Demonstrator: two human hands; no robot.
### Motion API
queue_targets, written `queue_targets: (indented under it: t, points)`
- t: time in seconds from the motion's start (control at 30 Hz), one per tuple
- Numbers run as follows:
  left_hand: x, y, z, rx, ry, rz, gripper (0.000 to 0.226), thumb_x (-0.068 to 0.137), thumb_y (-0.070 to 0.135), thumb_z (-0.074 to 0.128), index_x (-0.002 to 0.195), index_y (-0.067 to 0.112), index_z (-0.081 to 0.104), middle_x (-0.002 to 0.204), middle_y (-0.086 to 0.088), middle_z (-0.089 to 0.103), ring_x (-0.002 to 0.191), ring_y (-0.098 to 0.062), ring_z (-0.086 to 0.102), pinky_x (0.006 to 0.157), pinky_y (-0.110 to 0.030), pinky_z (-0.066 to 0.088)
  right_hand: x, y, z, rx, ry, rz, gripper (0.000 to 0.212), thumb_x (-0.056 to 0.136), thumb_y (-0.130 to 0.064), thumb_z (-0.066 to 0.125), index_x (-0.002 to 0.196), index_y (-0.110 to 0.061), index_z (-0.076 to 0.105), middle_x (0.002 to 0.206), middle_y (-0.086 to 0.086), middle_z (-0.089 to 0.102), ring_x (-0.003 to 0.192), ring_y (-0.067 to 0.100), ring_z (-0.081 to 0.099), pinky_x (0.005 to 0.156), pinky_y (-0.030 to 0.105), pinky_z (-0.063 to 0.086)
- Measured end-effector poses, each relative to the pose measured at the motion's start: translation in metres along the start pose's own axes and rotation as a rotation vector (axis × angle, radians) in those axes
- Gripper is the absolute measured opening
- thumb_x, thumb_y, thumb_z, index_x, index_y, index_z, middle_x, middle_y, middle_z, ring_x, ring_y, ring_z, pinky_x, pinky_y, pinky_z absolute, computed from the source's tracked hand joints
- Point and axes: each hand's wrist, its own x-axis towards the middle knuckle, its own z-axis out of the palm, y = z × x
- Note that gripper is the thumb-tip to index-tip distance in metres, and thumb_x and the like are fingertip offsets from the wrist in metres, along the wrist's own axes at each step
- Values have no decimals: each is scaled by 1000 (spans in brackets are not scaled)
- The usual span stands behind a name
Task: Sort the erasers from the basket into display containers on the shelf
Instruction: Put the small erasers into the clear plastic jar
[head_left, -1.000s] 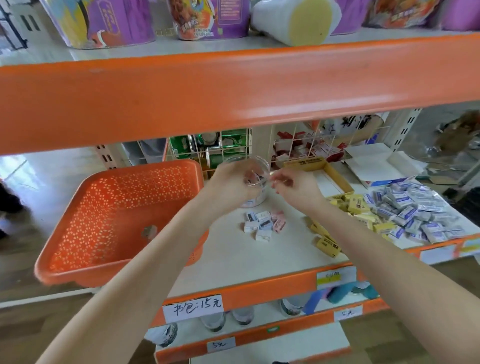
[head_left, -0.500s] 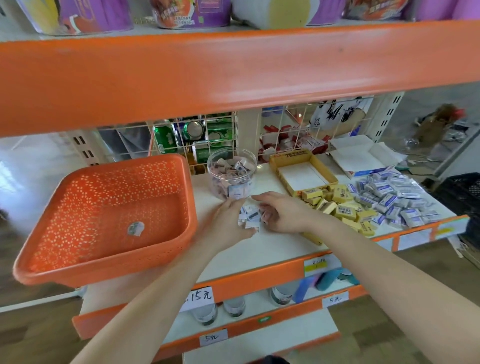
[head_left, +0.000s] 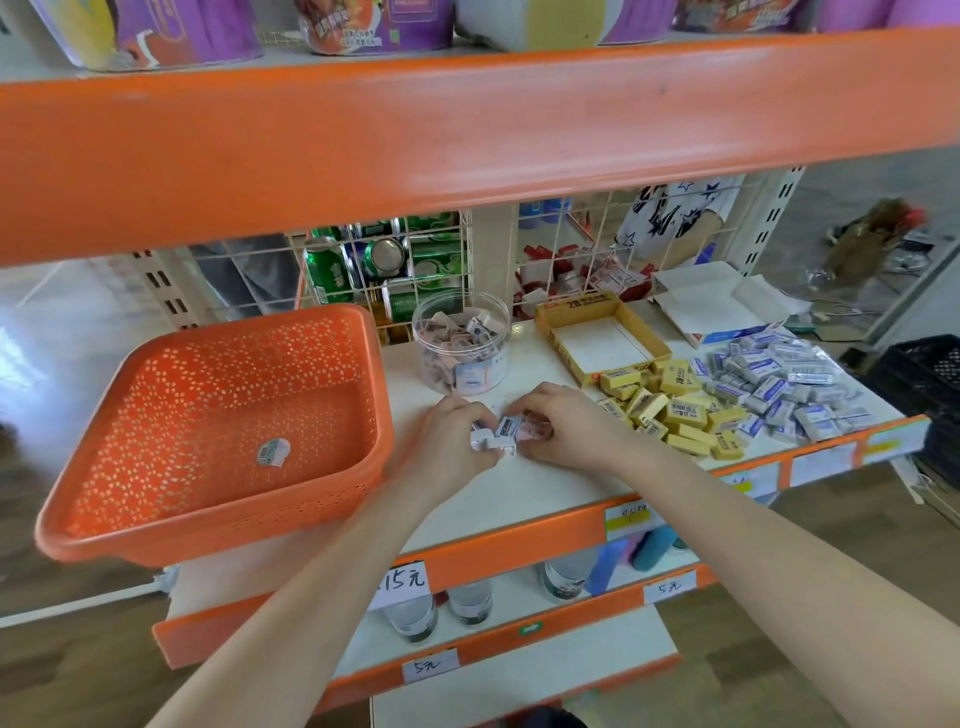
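A small cluster of white and pink erasers lies on the white shelf. My left hand and my right hand close in on it from both sides, fingers curled round the pieces. Just behind stands a clear round tub, partly filled with the same small erasers. The orange basket sits at the left, hanging over the shelf's front edge, with only a sticker inside. To the right are an open yellow box, a heap of yellow erasers and a heap of blue-and-white erasers.
An orange shelf beam runs overhead, close to my view. A white wire grid with green cans behind it backs the shelf. An open white box lies at the back right. Bottles stand on the lower shelf.
My hands came down from the tub, which now stands on the shelf, to the loose erasers in front of it and gathered them together. The camera has tilted and moved closer.
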Motion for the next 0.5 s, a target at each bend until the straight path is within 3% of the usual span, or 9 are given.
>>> queue_targets:
  t: [0.17,0.33,0.5]
  points:
    - [-6,1,1,-5,-16,-1,27,75,16,74,100,19,65,114,-1,53,91,-13,50,76,-19,35,-6,1,3,4,41,24,40,77,-24,67,116,-24,58,108,0,51,99,19,53,84,29,45]
    - [-12,2,2,-32,-23,14,24,75,11,70,97,19,63,115,0,50,94,-14,52,76,-17,35,-14,-10,6,-115,-15,-10,49,84,-23,57,131,-36,50,128,-2,46,102,25,45,90,35,42]
    - [-20,3,2,-39,27,-25,26,75,18,66,98,27,59,115,3,51,93,-14,52,85,-34,46,-24,-14,7,-122,37,22,39,84,-22,55,121,-33,56,124,-4,49,100,22,46,85,33,43]
